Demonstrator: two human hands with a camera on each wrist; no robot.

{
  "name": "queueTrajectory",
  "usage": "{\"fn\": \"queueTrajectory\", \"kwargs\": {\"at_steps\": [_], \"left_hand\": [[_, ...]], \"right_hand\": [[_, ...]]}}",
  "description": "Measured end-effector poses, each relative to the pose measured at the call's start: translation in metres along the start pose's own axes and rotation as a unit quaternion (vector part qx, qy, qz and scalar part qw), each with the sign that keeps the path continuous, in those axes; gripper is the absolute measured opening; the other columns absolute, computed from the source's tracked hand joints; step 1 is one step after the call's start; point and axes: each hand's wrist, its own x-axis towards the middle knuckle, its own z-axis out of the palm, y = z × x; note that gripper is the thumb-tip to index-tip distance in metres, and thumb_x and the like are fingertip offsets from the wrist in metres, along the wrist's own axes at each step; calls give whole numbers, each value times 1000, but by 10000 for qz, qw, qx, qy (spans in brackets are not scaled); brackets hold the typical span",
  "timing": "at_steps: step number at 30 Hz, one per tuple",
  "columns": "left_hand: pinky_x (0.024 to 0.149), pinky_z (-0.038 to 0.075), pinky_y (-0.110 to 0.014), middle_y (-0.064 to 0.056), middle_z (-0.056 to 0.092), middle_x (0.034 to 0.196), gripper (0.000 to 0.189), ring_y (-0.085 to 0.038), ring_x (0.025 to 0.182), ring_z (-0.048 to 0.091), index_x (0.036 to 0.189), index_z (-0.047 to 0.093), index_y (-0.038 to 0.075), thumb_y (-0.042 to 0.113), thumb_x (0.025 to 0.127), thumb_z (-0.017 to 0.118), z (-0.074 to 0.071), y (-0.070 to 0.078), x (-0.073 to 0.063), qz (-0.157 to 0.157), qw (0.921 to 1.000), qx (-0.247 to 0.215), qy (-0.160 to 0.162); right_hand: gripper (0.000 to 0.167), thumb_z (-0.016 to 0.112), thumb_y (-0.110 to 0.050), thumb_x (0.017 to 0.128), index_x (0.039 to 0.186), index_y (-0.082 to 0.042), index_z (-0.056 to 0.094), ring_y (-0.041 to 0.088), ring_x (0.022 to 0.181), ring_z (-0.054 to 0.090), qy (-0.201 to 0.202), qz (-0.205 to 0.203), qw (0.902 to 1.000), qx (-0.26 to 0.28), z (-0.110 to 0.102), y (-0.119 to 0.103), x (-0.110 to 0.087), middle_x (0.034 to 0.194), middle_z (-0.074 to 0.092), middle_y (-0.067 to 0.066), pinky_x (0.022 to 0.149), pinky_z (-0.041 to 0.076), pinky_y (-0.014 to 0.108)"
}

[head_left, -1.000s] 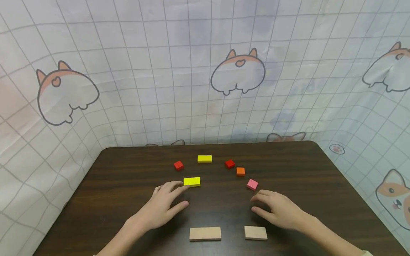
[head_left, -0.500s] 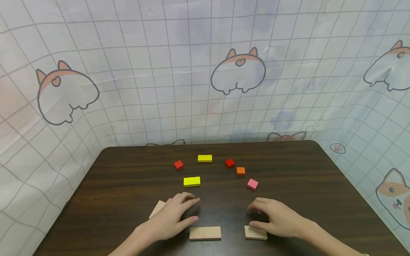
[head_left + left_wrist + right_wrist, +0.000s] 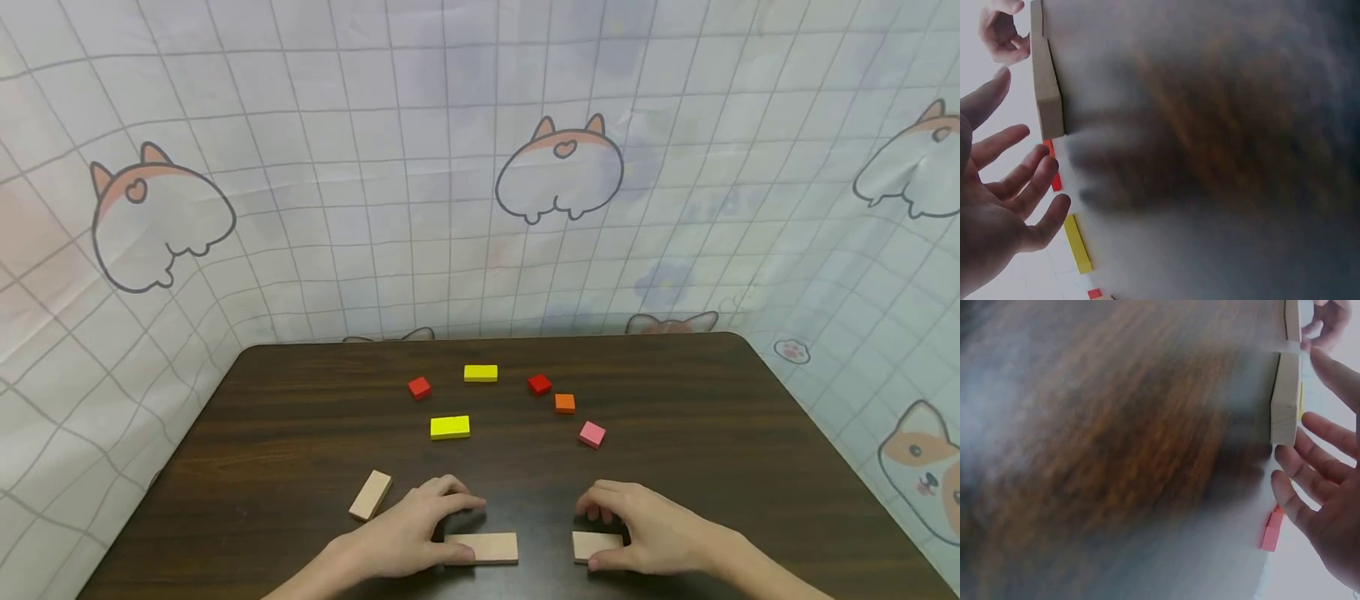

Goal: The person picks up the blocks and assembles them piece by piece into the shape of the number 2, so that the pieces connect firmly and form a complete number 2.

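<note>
My left hand hovers at the left end of a long plain wooden block, its thumb overlapping the near edge in the head view. The left wrist view shows its fingers spread and relaxed beside the wooden block's end. Near the front right, my right hand reaches over a shorter wooden block, covering that block's right end. Its loosely bent fingers are spread around the short block's end in the right wrist view. Both blocks lie flat on the dark table.
A third wooden block lies tilted behind the left wrist. Farther back are two yellow blocks, two red ones, an orange block and a pink block. A grid-patterned curtain encloses the table.
Both hands have come toward the table's front, the left also moving right, to the two front wooden blocks. The third wooden block, earlier hidden by the left hand, now shows fully.
</note>
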Motion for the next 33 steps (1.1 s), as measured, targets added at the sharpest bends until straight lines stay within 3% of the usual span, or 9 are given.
{"fn": "queueTrajectory", "kwargs": {"at_steps": [6,12,19,20,22,28,31,33], "left_hand": [[83,46,-24,9,56,116,50,-5,100,52,135,66,16,44,94,74,4,0,1,176,9991,-305,-223],[83,50,-21,11,58,109,49,0,98,56,132,69,13,39,91,79,4,-4,2,370,9984,-347,-230],[76,50,-21,12,59,105,47,0,94,57,130,68,13,37,91,79,11,-19,5,762,9968,-111,-190],[78,50,-21,14,59,105,47,1,95,56,130,69,14,37,91,80,8,-15,5,664,9974,-175,-238],[77,50,-21,13,59,105,44,1,94,57,128,70,14,35,91,80,10,-17,5,754,9970,-33,-193],[84,45,-29,18,58,104,36,3,94,55,123,73,19,32,90,82,5,-7,4,419,9987,147,-255],[84,44,-30,19,58,104,36,3,93,54,122,73,19,31,90,82,5,-7,4,384,9987,158,-288],[80,45,-27,16,59,104,35,2,91,54,122,73,17,30,91,82,7,-9,5,563,9979,215,-247]], "right_hand": [[40,81,-42,89,118,-21,62,2,88,55,-149,-2,9998,126,3,0,0,100,56,-16,75,49,21],[35,83,-30,88,114,-23,61,0,85,54,-305,-16,9994,145,2,0,1,97,55,-17,73,48,19],[31,82,-16,86,107,-24,61,-1,85,55,-338,-166,9993,-10,1,-2,2,96,56,-17,72,48,19],[31,82,-15,86,107,-23,61,-1,85,55,-345,-169,9993,-15,1,-2,2,96,56,-17,72,48,19],[30,81,-14,86,106,-23,61,-1,84,55,-366,-171,9992,-14,0,-3,3,96,56,-17,72,48,18],[27,80,-15,87,104,-23,61,-1,83,54,-373,-174,9991,-61,-4,-5,10,95,55,-16,70,48,17],[27,80,-15,88,105,-22,61,-1,83,54,-338,-141,9993,-87,-6,-7,15,96,56,-16,71,48,18],[27,80,-15,87,105,-22,61,0,83,54,-295,-138,9994,-139,-8,-8,19,97,56,-16,72,49,18]]}}
